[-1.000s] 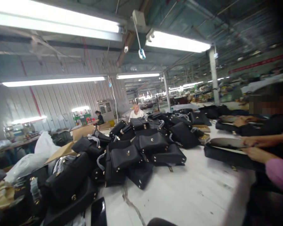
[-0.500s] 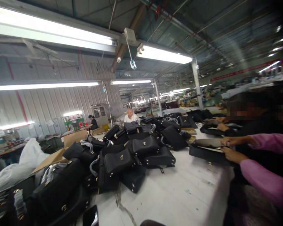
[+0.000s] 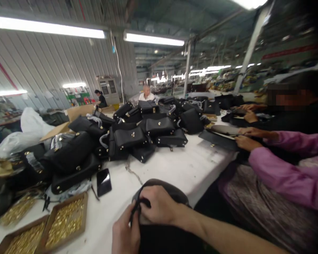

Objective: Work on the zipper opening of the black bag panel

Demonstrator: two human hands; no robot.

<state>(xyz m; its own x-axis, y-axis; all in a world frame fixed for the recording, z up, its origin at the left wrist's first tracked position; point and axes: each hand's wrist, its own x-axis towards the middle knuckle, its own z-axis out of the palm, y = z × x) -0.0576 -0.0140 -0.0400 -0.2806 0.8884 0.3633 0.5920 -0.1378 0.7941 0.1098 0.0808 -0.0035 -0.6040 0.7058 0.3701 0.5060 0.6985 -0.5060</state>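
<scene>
A black handbag (image 3: 169, 238) lies close in front of me at the table's near edge, its rounded top part tipped up. My left hand (image 3: 125, 229) is closed on a dark edge or strip of it, thumb and fingers pressed together. From the right, my right hand (image 3: 156, 203) reaches across the bag, and its curled fingers grip the same dark edge. Whether a small part is between the fingertips is hidden. Nearest to the hands on the left is a black phone (image 3: 104, 182) lying flat on the white table (image 3: 159, 165).
Two trays of small gold metal pieces (image 3: 66, 220) (image 3: 23, 240) stand at the front left. A large heap of black handbags (image 3: 129, 135) covers the far side. On the right, a co-worker in pink sleeves (image 3: 267, 158) handles an open black bag (image 3: 218, 139); another person works beyond.
My view has tilted downward, so my two hands, the bag they hold and the gold-filled trays are now visible. The pink-sleeved co-worker still holds a bag, now tilted differently.
</scene>
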